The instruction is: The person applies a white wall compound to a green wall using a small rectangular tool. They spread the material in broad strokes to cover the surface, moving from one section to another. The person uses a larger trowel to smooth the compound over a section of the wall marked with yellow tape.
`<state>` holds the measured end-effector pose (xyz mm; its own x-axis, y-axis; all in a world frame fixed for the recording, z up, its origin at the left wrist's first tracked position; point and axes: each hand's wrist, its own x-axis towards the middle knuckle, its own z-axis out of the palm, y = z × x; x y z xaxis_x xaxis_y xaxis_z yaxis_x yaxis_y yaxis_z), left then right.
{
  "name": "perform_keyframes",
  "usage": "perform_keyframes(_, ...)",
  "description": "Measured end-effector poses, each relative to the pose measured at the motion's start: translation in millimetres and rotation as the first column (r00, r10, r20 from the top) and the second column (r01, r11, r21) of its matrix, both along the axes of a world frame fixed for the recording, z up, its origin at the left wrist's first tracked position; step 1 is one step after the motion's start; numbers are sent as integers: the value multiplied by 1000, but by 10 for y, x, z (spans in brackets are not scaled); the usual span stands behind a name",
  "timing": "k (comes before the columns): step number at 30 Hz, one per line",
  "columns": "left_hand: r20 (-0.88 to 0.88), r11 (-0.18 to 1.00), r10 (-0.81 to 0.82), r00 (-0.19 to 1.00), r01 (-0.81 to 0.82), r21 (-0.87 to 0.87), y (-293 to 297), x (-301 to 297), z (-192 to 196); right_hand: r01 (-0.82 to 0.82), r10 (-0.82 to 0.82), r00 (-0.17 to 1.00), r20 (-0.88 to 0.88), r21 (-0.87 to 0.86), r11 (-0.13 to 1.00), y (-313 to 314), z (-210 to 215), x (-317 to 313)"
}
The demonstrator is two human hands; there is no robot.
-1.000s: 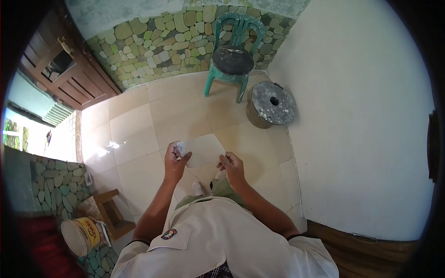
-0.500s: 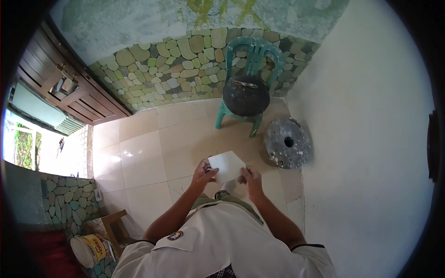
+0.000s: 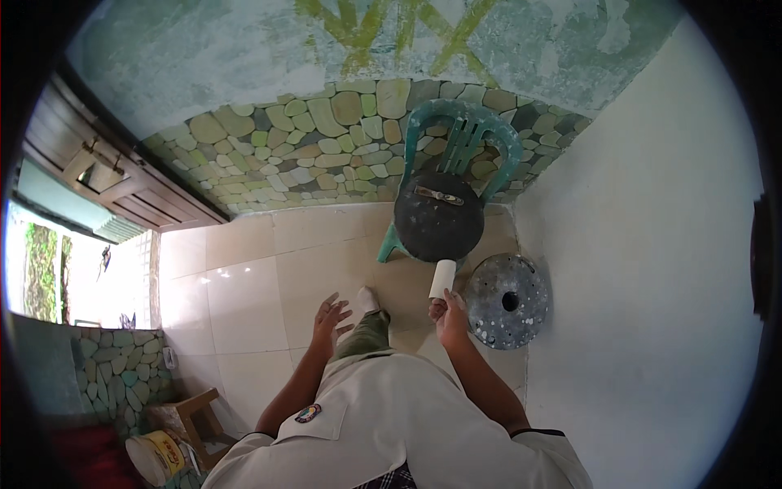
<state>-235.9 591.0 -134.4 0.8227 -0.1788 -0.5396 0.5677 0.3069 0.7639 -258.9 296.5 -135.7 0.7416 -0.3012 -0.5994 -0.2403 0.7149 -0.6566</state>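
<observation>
Holding one white piece (image 3: 442, 279) in the right hand (image 3: 450, 316), fingers closed around its near end; it reads as a narrow rectangle from this angle, and I can't tell if it's folded, curled or just turned. Its far end lines up with the near edge of the dark round slab (image 3: 440, 228) on the green chair (image 3: 415, 130) — contact or only overlap, can't tell. Left hand (image 3: 329, 322) is off the piece, fingers spread, nothing visible in it, over the tiled floor (image 3: 244, 301). Progress as I read it: piece is in hand, not set down on anything I can make out. Narrow flat tool (image 3: 438, 195), with something like a handle, lies by the slab's far edge, neither hand on it, so not taken up. Speckled grey drum (image 3: 489, 293) with a center hole sits right of the chair, near the foot of the white wall (image 3: 635, 285); no hand on it either. Plaster (image 3: 244, 65) above the stone band (image 3: 326, 155) is patchy, yellow-green strokes near the top — nothing shows whether that's finished. Bucket (image 3: 151, 459) and wooden stool (image 3: 195, 401) at the floor's lower left, both out of reach of the hands.
</observation>
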Motion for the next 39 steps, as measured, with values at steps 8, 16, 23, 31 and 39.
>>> perform_keyframes(8,107,995,-54,993,45,85,-126,1465,221,12,-7,986,-165,30,999,-376,-577,960)
perform_keyframes(16,177,975,88,980,-121,187,37,2302,341,-263,61,902,-428,-432,863,-675,-1014,2247)
perform_keyframes(23,93,878,333,938,-344,333,4,1803,387,-658,96,748,-656,-716,233,-1122,-1669,2779)
perform_keyframes(31,41,800,467,883,-443,404,-792,1428,451,-846,371,517,-772,-526,83,-1033,-1982,3131)
perform_keyframes(39,77,757,487,870,-465,459,-1200,1449,624,-830,404,402,-821,-514,-218,-1602,-1822,3661)
